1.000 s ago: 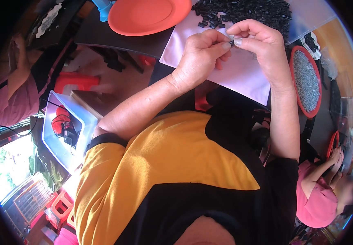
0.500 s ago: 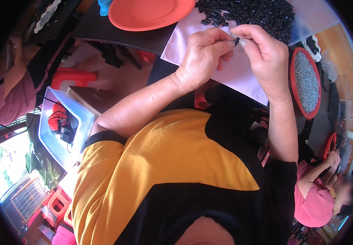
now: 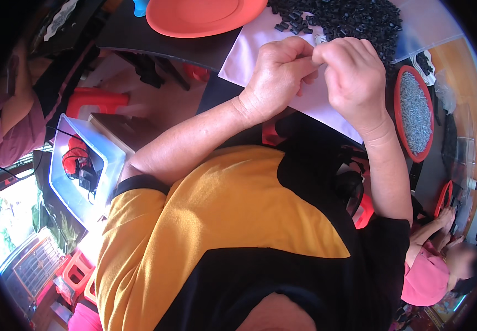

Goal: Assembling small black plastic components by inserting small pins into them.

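Note:
My left hand (image 3: 276,77) is closed in a pinch, its thumb and fingertips pressed together over the pale cloth (image 3: 244,58). Half a second ago a small black plastic part showed in that pinch; now the fingers hide it. Curled against those fingertips is my right hand (image 3: 357,83), also closed, and whatever it grips is out of sight. Just beyond both hands a heap of small black plastic parts (image 3: 354,25) lies on the cloth, with a few loose ones at its left edge. To the right stands a red oval basin (image 3: 397,118) full of small silvery screws.
An orange-red basin (image 3: 202,22) sits at the far left on the dark table (image 3: 139,41). Left of me a clear plastic bin (image 3: 65,190) holds a red item and black cables. Red stools (image 3: 92,102) stand on the floor. A person in pink (image 3: 426,276) works at the right.
My right hand has rolled over, its fingers curling down at the left fingertips. The black part, visible before, is now covered. The left hand stays nearly in place.

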Demonstrator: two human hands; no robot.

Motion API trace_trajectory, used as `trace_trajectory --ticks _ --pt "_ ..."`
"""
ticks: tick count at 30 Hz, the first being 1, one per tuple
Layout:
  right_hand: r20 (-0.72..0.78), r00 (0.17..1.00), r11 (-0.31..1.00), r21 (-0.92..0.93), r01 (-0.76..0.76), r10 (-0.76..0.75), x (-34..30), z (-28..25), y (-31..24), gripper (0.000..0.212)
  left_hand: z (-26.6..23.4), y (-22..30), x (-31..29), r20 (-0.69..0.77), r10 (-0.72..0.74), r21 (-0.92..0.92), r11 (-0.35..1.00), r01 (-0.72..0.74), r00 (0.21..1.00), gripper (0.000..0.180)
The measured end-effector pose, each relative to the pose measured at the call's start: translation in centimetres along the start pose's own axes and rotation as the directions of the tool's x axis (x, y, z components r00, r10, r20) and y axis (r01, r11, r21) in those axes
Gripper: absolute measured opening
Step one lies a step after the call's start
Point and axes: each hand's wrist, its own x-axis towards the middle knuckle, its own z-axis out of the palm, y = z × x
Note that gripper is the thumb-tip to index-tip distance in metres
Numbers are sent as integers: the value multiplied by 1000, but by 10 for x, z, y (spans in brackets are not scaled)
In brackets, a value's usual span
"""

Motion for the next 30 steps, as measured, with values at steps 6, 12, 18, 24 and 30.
trace_trajectory --ticks 6,12,18,24,30 --pt "144 944 893 308 -328 297 -3 -1 7 27 1 3 -2 -1 -50 25 998 50 999 9" --pt "-15 985 970 -175 168 -173 2 10 -1 19 4 1 1 -43 35 85 996 -32 998 9" --pt "-119 991 998 32 -50 53 -6 14 -1 25 7 5 0 -82 -47 11 999 48 996 8" --pt "-90 979 971 172 -167 184 -3 9 -1 29 7 2 2 -84 -65 -8 998 65 994 9" --pt "-34 966 946 -217 242 -255 -3 8 4 23 8 3 0 -79 -5 91 996 13 997 9"
